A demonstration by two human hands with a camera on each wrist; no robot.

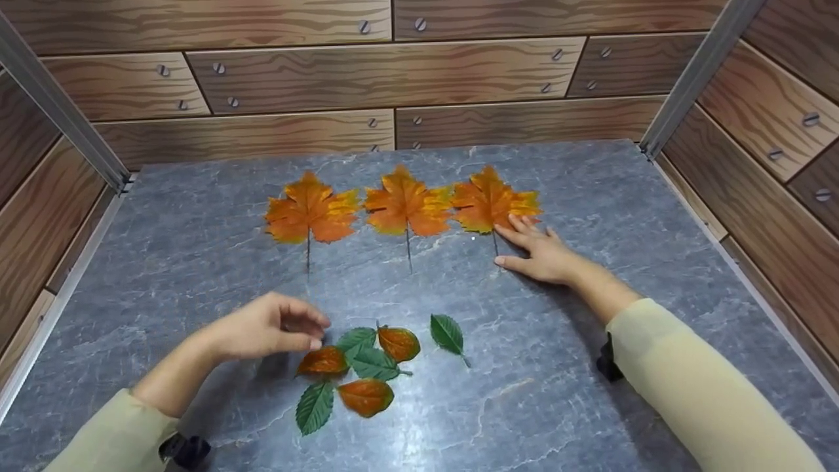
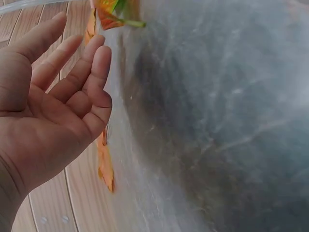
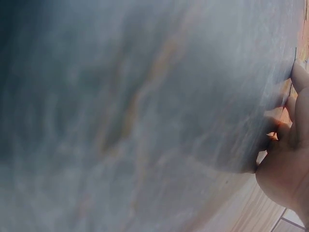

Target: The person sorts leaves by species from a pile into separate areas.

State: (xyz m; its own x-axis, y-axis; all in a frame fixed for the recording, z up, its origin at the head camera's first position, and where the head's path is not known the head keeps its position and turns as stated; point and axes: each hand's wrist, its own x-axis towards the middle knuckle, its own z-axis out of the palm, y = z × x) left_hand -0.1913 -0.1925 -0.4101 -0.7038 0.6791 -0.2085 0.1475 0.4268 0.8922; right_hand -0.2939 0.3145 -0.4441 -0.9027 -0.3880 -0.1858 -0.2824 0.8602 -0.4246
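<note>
Three orange-yellow maple leaves lie in a row across the far part of the table, stems toward me: the left maple leaf point(image 1: 309, 206), the middle maple leaf point(image 1: 406, 203) and the right maple leaf point(image 1: 486, 196). My right hand point(image 1: 543, 254) rests with spread fingers at the lower right edge of the right one, thumb by its stem. Loosely bent and holding nothing, my left hand point(image 1: 262, 328) hovers beside a cluster of small leaves. Its thumb tip is close over an orange-brown leaf point(image 1: 323, 362). In the left wrist view the palm point(image 2: 53, 121) shows bare.
Within the cluster, green leaves point(image 1: 375, 364) overlap orange-brown ones point(image 1: 367, 397). One green leaf point(image 1: 446, 333) lies apart to the right. Wood-patterned panels point(image 1: 380, 75) stand behind and at both sides of the grey marbled table point(image 1: 557, 380), with metal posts point(image 1: 695, 72) in the corners.
</note>
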